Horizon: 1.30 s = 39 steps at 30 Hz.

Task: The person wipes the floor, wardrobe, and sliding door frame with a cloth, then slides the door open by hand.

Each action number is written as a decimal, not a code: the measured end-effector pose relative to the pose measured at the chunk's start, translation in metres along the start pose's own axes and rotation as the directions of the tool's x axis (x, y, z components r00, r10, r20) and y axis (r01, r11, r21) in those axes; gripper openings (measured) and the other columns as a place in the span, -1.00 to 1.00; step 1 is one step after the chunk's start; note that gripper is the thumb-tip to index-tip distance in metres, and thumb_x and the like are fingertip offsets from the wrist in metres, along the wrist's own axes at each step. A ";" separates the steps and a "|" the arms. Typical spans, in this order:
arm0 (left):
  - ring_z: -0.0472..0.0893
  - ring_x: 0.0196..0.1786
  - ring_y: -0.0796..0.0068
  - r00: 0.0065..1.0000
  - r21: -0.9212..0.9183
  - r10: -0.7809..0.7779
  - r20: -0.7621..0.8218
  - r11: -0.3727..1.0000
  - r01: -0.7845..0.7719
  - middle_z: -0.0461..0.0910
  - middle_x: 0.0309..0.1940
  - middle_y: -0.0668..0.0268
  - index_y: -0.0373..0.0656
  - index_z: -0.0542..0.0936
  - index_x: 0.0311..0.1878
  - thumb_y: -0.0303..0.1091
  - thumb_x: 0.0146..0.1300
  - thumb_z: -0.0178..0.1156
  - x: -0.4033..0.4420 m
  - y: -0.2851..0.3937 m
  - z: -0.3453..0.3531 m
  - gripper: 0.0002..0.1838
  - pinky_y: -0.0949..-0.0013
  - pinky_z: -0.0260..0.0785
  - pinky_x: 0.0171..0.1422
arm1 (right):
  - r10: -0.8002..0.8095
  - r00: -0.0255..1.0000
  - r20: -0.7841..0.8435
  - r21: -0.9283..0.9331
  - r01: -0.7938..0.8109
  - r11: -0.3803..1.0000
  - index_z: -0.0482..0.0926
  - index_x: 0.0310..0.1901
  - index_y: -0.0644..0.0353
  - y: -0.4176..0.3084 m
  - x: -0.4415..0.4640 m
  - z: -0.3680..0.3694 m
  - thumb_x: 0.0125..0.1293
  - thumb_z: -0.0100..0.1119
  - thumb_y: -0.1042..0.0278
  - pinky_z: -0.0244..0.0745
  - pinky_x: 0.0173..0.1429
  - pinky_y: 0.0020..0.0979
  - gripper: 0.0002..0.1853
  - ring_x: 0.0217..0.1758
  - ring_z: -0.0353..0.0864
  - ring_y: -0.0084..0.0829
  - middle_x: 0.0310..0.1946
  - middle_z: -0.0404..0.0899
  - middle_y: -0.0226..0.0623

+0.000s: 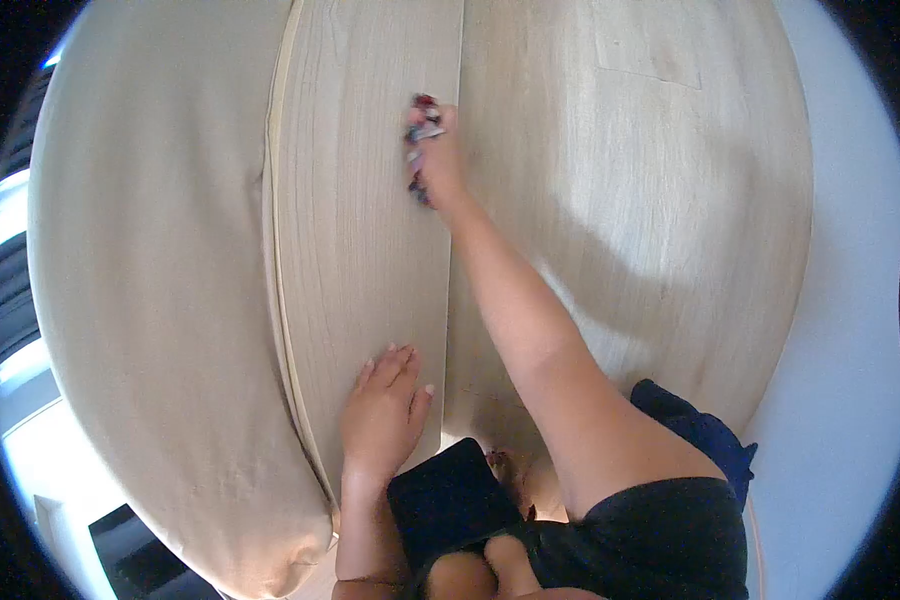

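- One hand, the left hand (382, 415), lies flat and open on the wooden board (365, 250), holding nothing.
- Farther out, the right hand (444, 165) curls around a blurry, colourful cloth (425, 131) by the board's edge.
- Beige padding (160, 250) sits left of the board, wooden floor (660, 190) right.

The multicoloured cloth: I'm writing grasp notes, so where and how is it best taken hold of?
Probably by the bunched middle of the cloth, from above and the person's right. It looks crumpled and elongated against the pale wood-grain surface, giving folds to gather; the right grip holds it from that side. Blur hides exact finger placement.
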<state>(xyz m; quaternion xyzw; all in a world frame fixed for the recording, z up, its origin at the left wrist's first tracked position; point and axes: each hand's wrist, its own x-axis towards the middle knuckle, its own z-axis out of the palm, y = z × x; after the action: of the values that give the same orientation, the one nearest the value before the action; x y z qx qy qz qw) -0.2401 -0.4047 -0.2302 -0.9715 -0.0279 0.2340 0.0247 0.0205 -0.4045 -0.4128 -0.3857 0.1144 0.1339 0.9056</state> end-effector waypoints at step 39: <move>-0.09 0.57 0.27 0.949 0.354 -0.199 -0.246 0.893 0.279 -0.06 0.54 0.47 0.02 0.24 0.43 -0.05 0.10 0.26 0.099 0.080 -0.042 -0.20 -0.02 -0.28 0.55 | -0.392 0.821 0.415 -0.231 0.512 0.828 0.48 -0.12 0.24 -0.171 0.072 0.024 -0.07 0.45 0.33 0.39 0.10 -0.24 -0.54 0.00 0.48 -0.12 -0.13 0.47 -0.14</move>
<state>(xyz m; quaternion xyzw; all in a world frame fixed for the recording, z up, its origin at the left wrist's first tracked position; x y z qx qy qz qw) -0.1295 -0.4790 -0.2426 -0.9555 -0.0986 0.1298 0.2459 0.1473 -0.4898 -0.3044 -0.5184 -0.1689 -0.0042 0.8383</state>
